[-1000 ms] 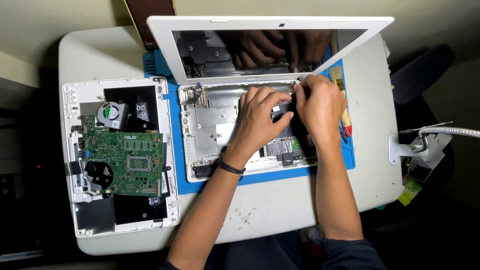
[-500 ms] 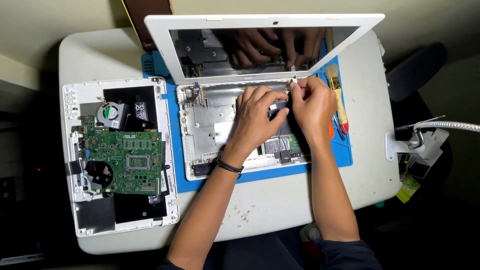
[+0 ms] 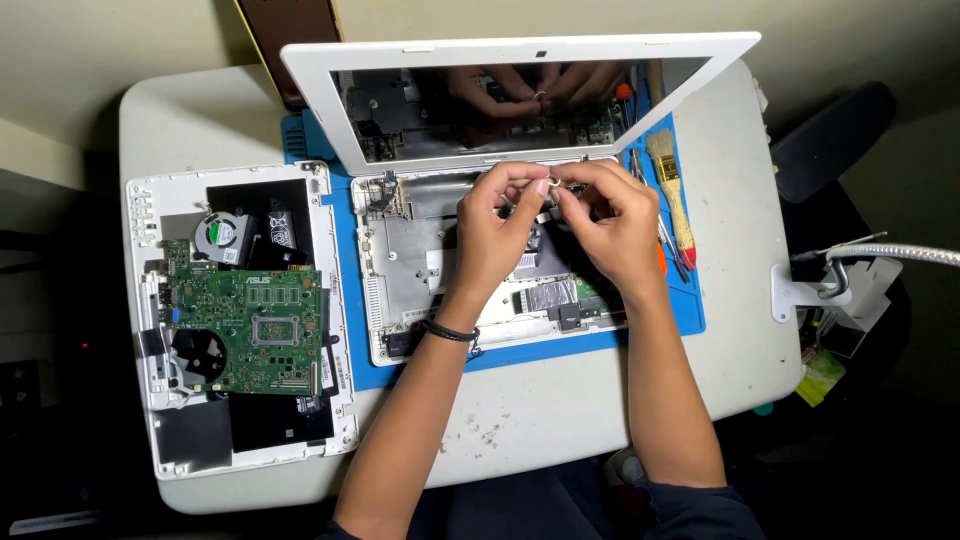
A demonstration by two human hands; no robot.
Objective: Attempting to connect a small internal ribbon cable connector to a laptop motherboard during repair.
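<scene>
An opened white laptop base (image 3: 410, 270) lies on a blue mat (image 3: 690, 310), its bare metal inside showing. The white-framed screen (image 3: 520, 60) stands up behind it and mirrors my hands. My left hand (image 3: 495, 230) and my right hand (image 3: 615, 225) meet fingertip to fingertip over the back edge of the base, near the hinge. Together they pinch a small pale part (image 3: 548, 184); what kind of part it is I cannot tell. A black band circles my left wrist.
A white bottom cover (image 3: 150, 400) with a green circuit board (image 3: 250, 325) and a fan (image 3: 220, 235) lies at the left. A brush (image 3: 672, 190) and small tools lie on the mat's right side. A clamp with a flexible metal arm (image 3: 830, 275) grips the table's right edge.
Both hands have moved from the right part of the laptop base to its back edge. Their fingertips have come together on the small pale part.
</scene>
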